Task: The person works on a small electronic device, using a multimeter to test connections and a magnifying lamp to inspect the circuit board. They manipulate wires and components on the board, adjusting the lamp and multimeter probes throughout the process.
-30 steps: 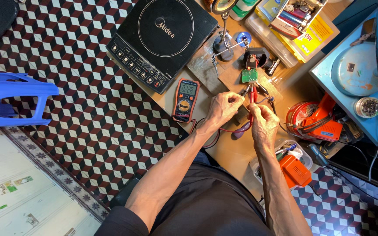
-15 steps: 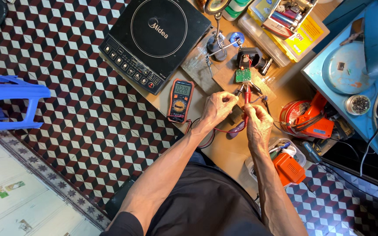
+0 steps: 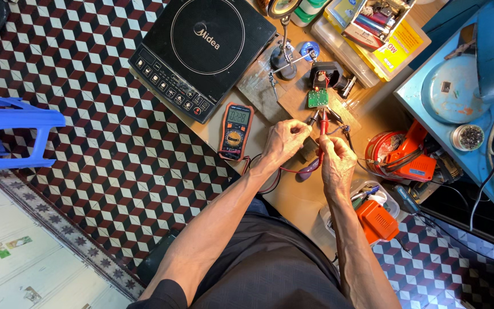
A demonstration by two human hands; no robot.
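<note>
Probes of a multimeter sit in both hands near the middle of the wooden bench, tips aimed away from the person. Nearest lies an orange tool in a clear tray at the bench's near right edge. Just beyond it, the right hand pinches the red probe between thumb and curled fingers. To its left, almost touching, the left hand has its fingers closed around the black probe. Red and black leads trail from under the hands toward the orange-edged multimeter, lying farther left. Both probe tips reach the small green circuit board, which stands just beyond the hands, clamped in a black holder. Farther left sits a black induction cooktop; at far right, a red-orange tool.
</note>
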